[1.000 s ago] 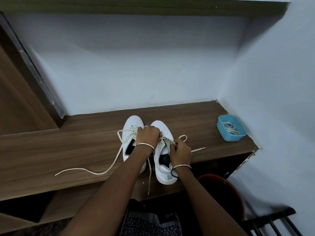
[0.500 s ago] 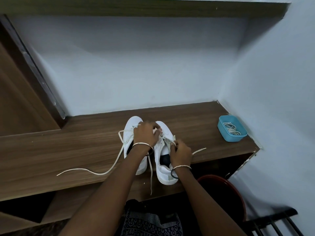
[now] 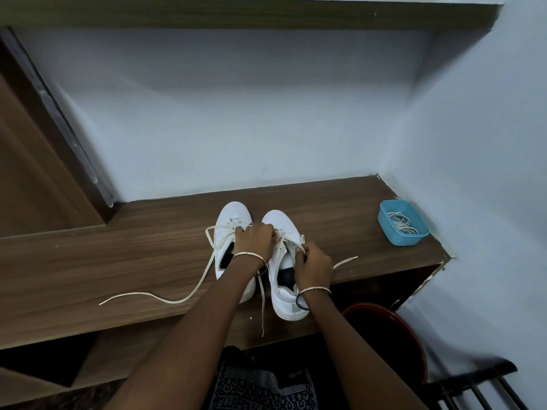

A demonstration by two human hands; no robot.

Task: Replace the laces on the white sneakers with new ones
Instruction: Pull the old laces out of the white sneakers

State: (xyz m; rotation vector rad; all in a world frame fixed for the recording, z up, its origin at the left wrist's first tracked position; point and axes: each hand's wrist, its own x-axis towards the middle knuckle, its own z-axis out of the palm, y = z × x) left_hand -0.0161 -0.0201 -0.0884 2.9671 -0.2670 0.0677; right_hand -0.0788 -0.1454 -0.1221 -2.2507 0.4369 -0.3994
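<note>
- Two white sneakers [image 3: 288,273] side by side on the wooden shelf [image 3: 88,261], toes to the wall, heels at the near edge.
- Early going, by the look of it: laces [image 3: 204,270] undone and trailing loose, one long end snaking left across the wood, another dangling over the front edge, a third poking out to the right.
- Blue tub [image 3: 402,223] well off to the right, a coil of laces inside, untouched. Probably the new set.
- Left to do, most likely: strip both shoes, then thread the new pair.
- Left hand [image 3: 254,239] curled knuckles-up over the eyelet rows between the shoes; grip hidden, cannot tell what is held.
- Right hand [image 3: 313,261] closed, pinching a lace at the right shoe's upper eyelets.
</note>
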